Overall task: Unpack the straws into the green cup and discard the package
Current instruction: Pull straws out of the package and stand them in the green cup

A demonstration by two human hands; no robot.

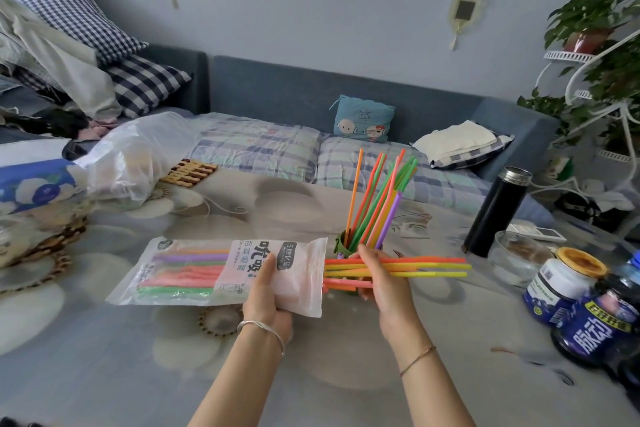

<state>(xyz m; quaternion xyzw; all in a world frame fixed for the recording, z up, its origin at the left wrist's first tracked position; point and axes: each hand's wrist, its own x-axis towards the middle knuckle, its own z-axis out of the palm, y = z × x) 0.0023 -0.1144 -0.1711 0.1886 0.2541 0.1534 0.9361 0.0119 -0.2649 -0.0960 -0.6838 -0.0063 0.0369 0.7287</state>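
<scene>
My left hand (268, 291) grips the clear plastic straw package (194, 270) near its open right end, holding it level above the table. Coloured straws still lie inside it. My right hand (382, 282) holds a bundle of orange and yellow straws (415, 269) that stick out sideways from the package mouth. Just behind my right hand stands the green cup (343, 244), mostly hidden, with several orange, green, pink and purple straws (381, 198) upright in it.
A black thermos (497, 210) and a glass bowl (516, 256) stand to the right, with dark jars (568, 291) at the right edge. A crumpled plastic bag (135, 156) lies back left. A sofa runs behind the table (138, 374).
</scene>
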